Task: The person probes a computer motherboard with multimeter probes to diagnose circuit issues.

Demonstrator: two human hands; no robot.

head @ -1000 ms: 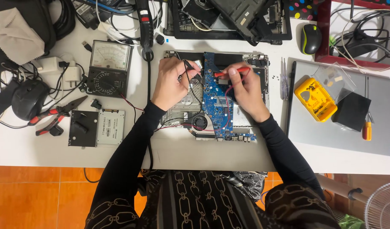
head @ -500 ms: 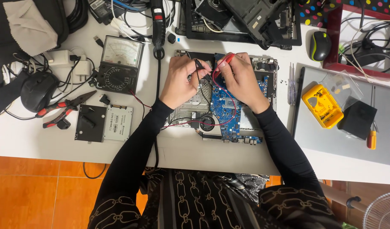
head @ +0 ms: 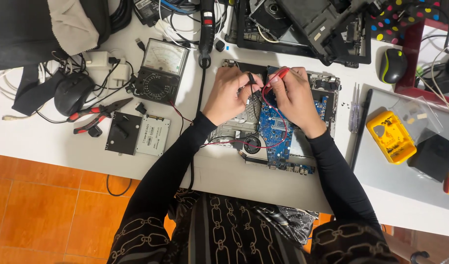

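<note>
A blue laptop circuit board lies in an opened laptop base on the white table. My left hand pinches a black test probe with its tip down on the board. My right hand grips a red test probe just beside it, also over the board's top end. A red lead loops from the probe across the board. An analog multimeter sits to the left of my hands.
Red-handled pliers, a black mouse and a drive with its bracket lie left. A yellow screwdriver-bit case, black box and grey laptop lid sit right. Another dismantled laptop is behind.
My hands have drawn closer together at the board's top end, and the red probe has moved left toward the black one. The camera view has shifted slightly.
</note>
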